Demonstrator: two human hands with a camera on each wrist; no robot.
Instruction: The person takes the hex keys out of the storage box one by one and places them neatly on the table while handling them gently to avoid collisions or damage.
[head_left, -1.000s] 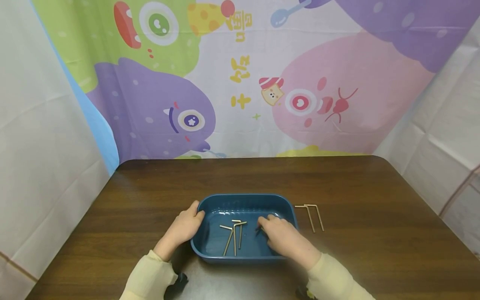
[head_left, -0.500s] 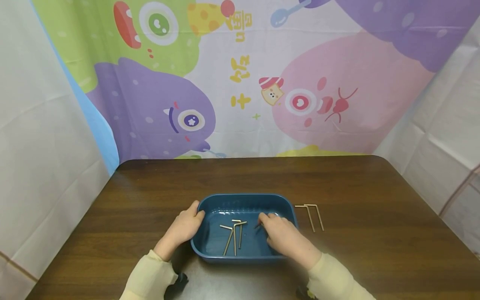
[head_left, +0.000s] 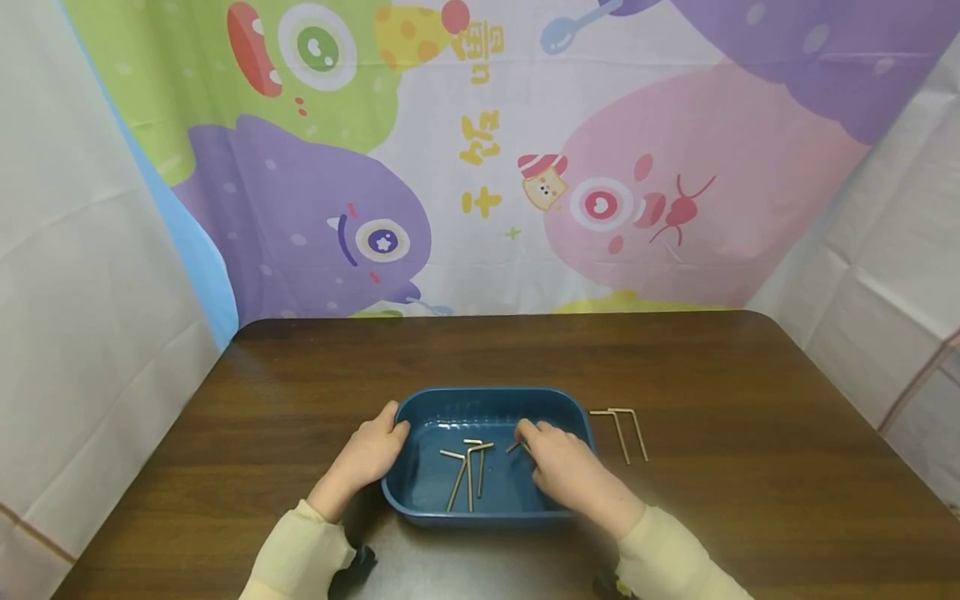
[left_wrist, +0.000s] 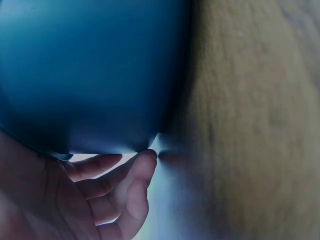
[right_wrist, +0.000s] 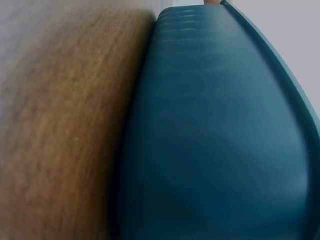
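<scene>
A blue rectangular tray [head_left: 480, 518] sits on the table, with several brass-coloured L-shaped hex keys [head_left: 469, 483] lying in its left half. My left hand [head_left: 372, 448] holds the tray's left end, thumb at the rim; in the left wrist view, its fingers [left_wrist: 141, 170] curl against the outer wall. Over the tray's right half, my right hand [head_left: 566, 473] pinches another hex key [head_left: 513, 447], whose short end sticks out to the left of the fingers. The rest of that key is hidden by the hand. Only the tray's outer side [right_wrist: 215, 125] fills the right wrist view.
Two more hex keys [head_left: 636, 437] lie on the brown wooden table [head_left: 720, 433], just right of the tray. A cartoon-printed cloth [head_left: 495, 275] hangs behind the table, and pale cloths [head_left: 97, 333] flank both sides.
The fingers of my right hand have shifted slightly, and more of the pinched hex key shows at their left. My left hand and the tray have stayed put.
</scene>
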